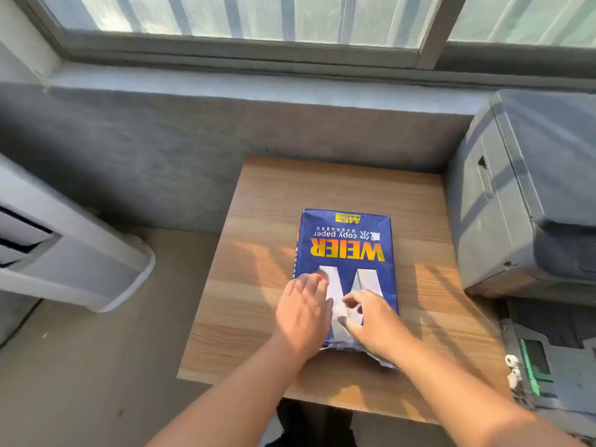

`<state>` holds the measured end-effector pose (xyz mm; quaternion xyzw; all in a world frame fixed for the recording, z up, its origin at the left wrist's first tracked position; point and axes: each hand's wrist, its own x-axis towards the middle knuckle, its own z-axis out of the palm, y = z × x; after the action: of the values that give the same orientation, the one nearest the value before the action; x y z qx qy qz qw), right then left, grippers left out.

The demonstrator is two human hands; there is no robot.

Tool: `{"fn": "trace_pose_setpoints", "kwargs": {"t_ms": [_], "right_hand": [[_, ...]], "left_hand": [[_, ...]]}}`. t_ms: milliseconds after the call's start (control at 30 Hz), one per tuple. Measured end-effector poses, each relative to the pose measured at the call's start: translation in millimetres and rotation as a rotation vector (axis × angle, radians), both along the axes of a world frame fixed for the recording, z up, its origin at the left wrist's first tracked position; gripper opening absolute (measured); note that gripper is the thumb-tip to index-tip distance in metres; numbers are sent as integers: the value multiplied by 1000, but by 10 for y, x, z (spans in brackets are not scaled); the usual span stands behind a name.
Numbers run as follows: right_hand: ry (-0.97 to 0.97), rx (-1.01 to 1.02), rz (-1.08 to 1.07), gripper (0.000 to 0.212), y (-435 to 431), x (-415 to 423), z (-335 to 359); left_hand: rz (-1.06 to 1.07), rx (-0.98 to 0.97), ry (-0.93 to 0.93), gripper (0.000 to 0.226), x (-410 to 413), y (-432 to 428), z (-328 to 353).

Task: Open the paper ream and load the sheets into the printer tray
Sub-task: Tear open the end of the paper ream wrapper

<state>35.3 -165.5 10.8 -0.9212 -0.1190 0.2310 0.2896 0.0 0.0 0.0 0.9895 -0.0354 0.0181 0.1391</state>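
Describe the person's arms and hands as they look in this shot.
Both arms are bare for as far as they show, with no sleeve in view. The left hand and right hand wear no gloves, and no watch, bracelet or ring can be seen on them. Fine detail such as the nails is too blurred to make out.

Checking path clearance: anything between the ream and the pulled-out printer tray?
Nothing visible. Both hands, left and right, rest on the ream; bare table lies between it and the tray at right.
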Motion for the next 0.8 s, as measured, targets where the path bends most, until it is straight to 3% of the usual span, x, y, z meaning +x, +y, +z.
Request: {"fn": "trace_pose_setpoints", "kwargs": {"t_ms": [67,367,600,800], "right_hand": [[-13,-115,85,30,48,-101,-162],[-115,-48,-44,3,89,-263,-551],[-141,106,-198,7,52,-388,-589],[-177,-34,-133,8,99,-420,-604]], "left_hand": [[7,-38,20,27,-9,-6,-122],[-70,-6,159,49,-288,42,-582],[-96,-44,175,51,-330,91,-631],[-122,-37,177,52,-412,135,-672]]}}
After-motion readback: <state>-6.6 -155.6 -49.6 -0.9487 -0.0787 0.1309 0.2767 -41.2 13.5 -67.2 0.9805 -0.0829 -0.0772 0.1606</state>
